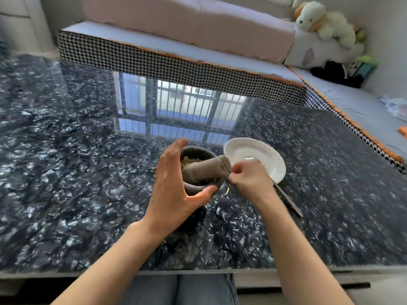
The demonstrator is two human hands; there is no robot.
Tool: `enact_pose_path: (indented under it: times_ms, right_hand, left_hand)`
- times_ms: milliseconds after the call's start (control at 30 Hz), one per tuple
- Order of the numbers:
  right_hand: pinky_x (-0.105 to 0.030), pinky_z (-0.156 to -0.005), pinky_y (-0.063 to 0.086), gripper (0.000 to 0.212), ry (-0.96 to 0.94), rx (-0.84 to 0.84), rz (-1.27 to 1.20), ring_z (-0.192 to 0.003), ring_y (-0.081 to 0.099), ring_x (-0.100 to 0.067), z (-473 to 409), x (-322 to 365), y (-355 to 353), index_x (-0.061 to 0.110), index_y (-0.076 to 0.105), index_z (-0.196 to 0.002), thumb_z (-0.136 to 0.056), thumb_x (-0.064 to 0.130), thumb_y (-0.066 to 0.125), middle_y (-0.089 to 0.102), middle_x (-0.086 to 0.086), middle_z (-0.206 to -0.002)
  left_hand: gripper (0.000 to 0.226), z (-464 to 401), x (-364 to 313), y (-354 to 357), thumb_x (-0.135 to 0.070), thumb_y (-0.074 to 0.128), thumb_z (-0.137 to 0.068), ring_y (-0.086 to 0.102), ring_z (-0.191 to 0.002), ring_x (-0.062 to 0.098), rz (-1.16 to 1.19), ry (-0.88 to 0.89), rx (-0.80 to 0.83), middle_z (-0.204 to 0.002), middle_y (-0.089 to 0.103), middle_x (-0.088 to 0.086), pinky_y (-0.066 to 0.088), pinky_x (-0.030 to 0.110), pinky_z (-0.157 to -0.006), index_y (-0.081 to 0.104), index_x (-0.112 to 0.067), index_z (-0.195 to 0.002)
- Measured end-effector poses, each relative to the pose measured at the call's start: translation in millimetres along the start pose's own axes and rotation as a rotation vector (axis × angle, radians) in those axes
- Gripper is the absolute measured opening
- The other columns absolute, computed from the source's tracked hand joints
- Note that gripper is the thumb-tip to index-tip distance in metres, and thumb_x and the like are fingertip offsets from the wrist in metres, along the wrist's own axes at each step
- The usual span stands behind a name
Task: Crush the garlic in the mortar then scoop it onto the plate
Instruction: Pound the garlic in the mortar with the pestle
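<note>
Dark marble surface (77, 172) open across the frame's left and lower right, mortar (199, 183), tilted pestle (206, 169) and plate (264, 150) crowding centre, bed (176, 62) edging the top

A home living room, shown by cushioned houndstooth bench seating (176, 62), plush toy (321, 20), and glossy marble counter (66, 172).

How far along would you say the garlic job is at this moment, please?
Crushing looks done: the garlic in the mortar is pulp, and the pestle lies across the rim. In hand: the left hand cups the mortar openly, while the right hand grips a spoon over the plate. Left: scooping, since the plate shows no garlic.
</note>
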State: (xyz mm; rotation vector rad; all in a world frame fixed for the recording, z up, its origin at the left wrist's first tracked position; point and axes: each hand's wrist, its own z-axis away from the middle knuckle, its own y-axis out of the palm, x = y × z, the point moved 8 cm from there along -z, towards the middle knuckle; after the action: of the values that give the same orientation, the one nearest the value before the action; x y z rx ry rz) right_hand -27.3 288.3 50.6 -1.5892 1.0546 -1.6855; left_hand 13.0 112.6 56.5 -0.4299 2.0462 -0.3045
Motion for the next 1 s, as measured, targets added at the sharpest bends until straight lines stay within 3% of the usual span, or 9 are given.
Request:
enact_pose_path:
  times_ms: [67, 133, 267, 400, 533, 633, 767, 867, 1000]
  right_hand:
    - [-0.031, -0.074, 0.046, 0.014, 0.094, 0.106, 0.187, -0.088, 0.063, -0.026, 4.3, -13.5, 26.0, 0.014, 0.067, -0.077, -0.084, 0.026, 0.063, 0.068, -0.006, -0.084]
    - [-0.033, -0.082, 0.043, 0.022, 0.177, 0.111, 0.250, -0.103, 0.060, -0.028, 8.1, -25.1, 34.3, 0.015, 0.067, -0.097, -0.086, 0.033, 0.061, 0.067, -0.007, -0.104]
    - [-0.035, -0.086, 0.044, 0.023, 0.237, 0.091, 0.240, -0.107, 0.059, -0.031, 2.3, -33.8, 34.9, 0.014, 0.066, -0.102, -0.087, 0.030, 0.059, 0.067, -0.010, -0.110]
    - [-0.035, -0.082, 0.045, 0.021, 0.259, 0.142, 0.194, -0.099, 0.061, -0.031, 0.3, -47.0, 39.0, 0.013, 0.064, -0.092, -0.085, 0.033, 0.061, 0.069, -0.009, -0.100]
    - [-0.035, -0.069, 0.045, 0.024, 0.208, 0.205, 0.113, -0.069, 0.058, -0.030, -2.0, -45.4, 45.5, 0.013, 0.051, -0.058, -0.079, 0.023, 0.058, 0.059, -0.008, -0.063]
    - [-0.027, -0.056, 0.038, 0.032, 0.092, 0.096, 0.052, -0.051, 0.048, -0.018, -1.2, -24.2, 28.9, 0.016, 0.051, -0.049, -0.080, 0.017, 0.060, 0.049, 0.000, -0.049]
    - [-0.011, -0.050, 0.040, 0.007, -0.275, -0.302, -0.372, -0.049, 0.051, -0.004, 11.0, 42.9, -51.0, 0.014, 0.065, -0.077, -0.084, 0.016, 0.067, 0.058, 0.007, -0.059]
    - [-0.024, -0.059, 0.041, 0.010, -0.478, -0.241, -0.181, -0.053, 0.046, -0.002, 20.0, 101.4, -60.6, 0.027, 0.061, -0.074, -0.082, 0.025, 0.067, 0.049, 0.014, -0.053]
    - [-0.026, -0.064, 0.036, 0.002, -0.499, -0.008, 0.188, -0.072, 0.046, -0.005, 15.5, 119.2, -24.6, 0.029, 0.063, -0.082, -0.085, 0.029, 0.063, 0.046, 0.014, -0.073]
  left_hand:
    - [0.093, 0.6, -0.6, -0.7, -0.039, 0.073, -0.061, 0.034, -0.128, 0.016, -0.001, -0.005, -0.003, -0.131, 0.032, -0.009, 0.031, 0.038, -0.108, 0.027, -0.018, -0.139]
    - [0.093, 1.1, -1.1, -1.0, -0.039, 0.073, -0.062, 0.034, -0.128, 0.016, 0.003, -0.009, -0.005, -0.131, 0.032, -0.009, 0.031, 0.040, -0.108, 0.027, -0.018, -0.139]
    - [0.092, 1.0, -1.1, -0.1, -0.038, 0.073, -0.062, 0.033, -0.128, 0.016, 0.008, -0.003, -0.001, -0.131, 0.031, -0.009, 0.030, 0.039, -0.108, 0.027, -0.018, -0.139]
    - [0.092, 1.3, 0.5, -0.6, -0.038, 0.073, -0.063, 0.033, -0.129, 0.015, 0.017, -0.014, 0.004, -0.131, 0.031, -0.010, 0.029, 0.039, -0.108, 0.027, -0.019, -0.139]
    - [0.091, 1.2, -0.9, 0.0, -0.039, 0.073, -0.063, 0.033, -0.128, 0.014, 0.018, -0.010, 0.008, -0.130, 0.031, -0.011, 0.028, 0.035, -0.108, 0.027, -0.019, -0.139]
    - [0.093, 0.1, 1.6, -0.8, -0.040, 0.073, -0.062, 0.034, -0.128, 0.013, 0.027, -0.016, 0.015, -0.131, 0.031, -0.011, 0.028, 0.029, -0.107, 0.027, -0.018, -0.139]
    - [0.097, -2.0, 9.2, -1.7, -0.043, 0.074, -0.060, 0.030, -0.127, -0.001, 0.063, -0.048, 0.043, -0.136, 0.031, -0.011, 0.021, 0.006, -0.101, 0.024, -0.022, -0.140]
    - [0.101, -6.7, 14.7, -5.0, -0.051, 0.073, -0.057, 0.023, -0.128, -0.010, 0.109, -0.084, 0.040, -0.142, 0.030, -0.010, 0.017, 0.000, -0.098, 0.018, -0.030, -0.139]
    - [0.103, -13.0, 17.1, -7.5, -0.059, 0.068, -0.055, 0.022, -0.135, 0.000, 0.120, -0.084, 0.070, -0.147, 0.026, -0.009, 0.016, 0.008, -0.104, 0.009, -0.038, -0.136]
